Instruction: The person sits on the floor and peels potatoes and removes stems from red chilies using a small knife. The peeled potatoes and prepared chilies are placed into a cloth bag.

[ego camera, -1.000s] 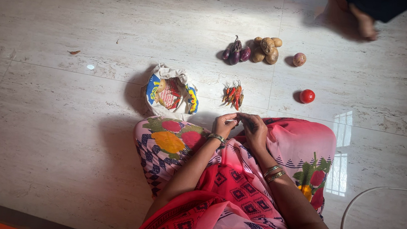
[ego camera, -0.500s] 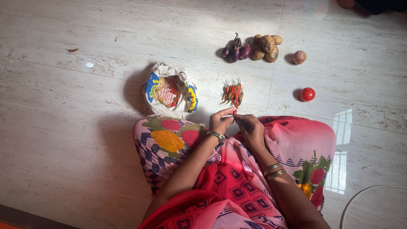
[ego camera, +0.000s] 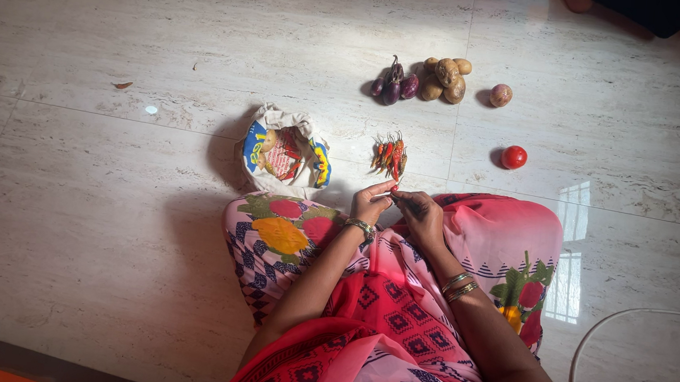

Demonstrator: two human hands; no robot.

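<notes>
I see left hand (ego camera: 371, 206) and right hand (ego camera: 420, 215) pinching one small chilli (ego camera: 391, 190) between fingertips. Chilli pile (ego camera: 389, 155) lies just beyond, cloth bag (ego camera: 285, 154) beside it.

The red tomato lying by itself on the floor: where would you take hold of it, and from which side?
The tomato is round and smooth, with no handle, so grip it across its widest middle with fingers on opposite sides. Come from straight above: it rests alone on the pale tiled floor, apart from the onion and the pile of chillies, so nothing blocks a downward reach. A gentle grip is probably wise.
</notes>
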